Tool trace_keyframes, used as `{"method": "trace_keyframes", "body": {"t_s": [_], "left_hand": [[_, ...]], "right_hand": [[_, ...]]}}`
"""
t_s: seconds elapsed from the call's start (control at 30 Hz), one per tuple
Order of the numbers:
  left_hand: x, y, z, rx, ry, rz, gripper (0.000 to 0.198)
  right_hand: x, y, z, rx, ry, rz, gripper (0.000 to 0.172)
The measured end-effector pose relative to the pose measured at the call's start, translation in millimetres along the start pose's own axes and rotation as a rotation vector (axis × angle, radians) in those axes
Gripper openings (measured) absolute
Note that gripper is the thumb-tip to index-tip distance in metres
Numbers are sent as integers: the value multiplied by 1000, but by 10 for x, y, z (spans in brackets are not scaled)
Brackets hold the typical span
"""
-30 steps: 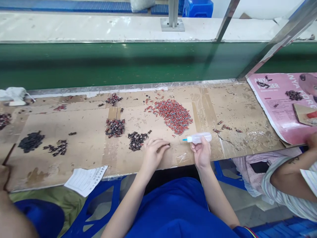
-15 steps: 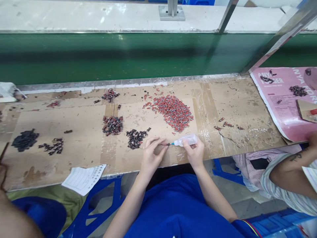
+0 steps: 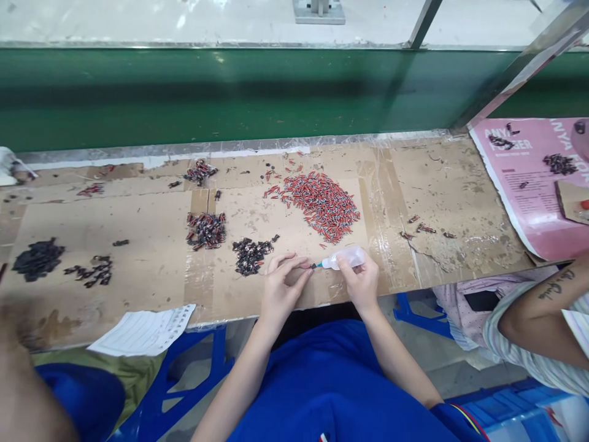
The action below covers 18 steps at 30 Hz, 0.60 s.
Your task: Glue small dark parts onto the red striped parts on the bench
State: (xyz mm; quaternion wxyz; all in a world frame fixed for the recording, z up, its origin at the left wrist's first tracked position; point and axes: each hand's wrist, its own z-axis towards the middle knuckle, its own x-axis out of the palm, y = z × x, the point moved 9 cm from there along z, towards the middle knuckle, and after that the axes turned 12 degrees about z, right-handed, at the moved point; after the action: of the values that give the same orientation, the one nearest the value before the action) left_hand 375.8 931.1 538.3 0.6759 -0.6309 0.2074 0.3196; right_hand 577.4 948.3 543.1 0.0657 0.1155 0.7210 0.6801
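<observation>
My left hand (image 3: 281, 287) pinches a tiny dark part (image 3: 312, 266) at its fingertips, low over the cardboard work surface (image 3: 138, 245). My right hand (image 3: 361, 282) grips a small clear squeeze bottle (image 3: 344, 258) lying sideways, its blue nozzle touching that part. A heap of small red parts (image 3: 324, 205) lies just beyond both hands. Two piles of dark parts (image 3: 251, 254) and mixed dark-red parts (image 3: 206, 229) sit to the left of my left hand.
More dark piles (image 3: 37, 259) lie far left, and a printed paper sheet (image 3: 142, 330) hangs over the front edge. A green conveyor belt (image 3: 230, 92) runs behind. A co-worker's arm (image 3: 538, 313) and a pink poster (image 3: 529, 184) are at right; another person's arm (image 3: 18, 374) is at the lower left.
My right hand brought the bottle leftward until its nozzle met the part in my left fingers. The view tilted slightly downward.
</observation>
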Motion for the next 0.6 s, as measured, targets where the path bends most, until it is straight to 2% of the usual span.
{"method": "trace_keyframes", "body": {"t_s": [0.27,0.6], "left_hand": [[11,26,-7,-9,10,0,19],[-20,-24,3,15,-5,8,18]], "right_hand": [[-51,4,-1,-3,-39,34,21],[22,-18,12,17,36,41,20]]}}
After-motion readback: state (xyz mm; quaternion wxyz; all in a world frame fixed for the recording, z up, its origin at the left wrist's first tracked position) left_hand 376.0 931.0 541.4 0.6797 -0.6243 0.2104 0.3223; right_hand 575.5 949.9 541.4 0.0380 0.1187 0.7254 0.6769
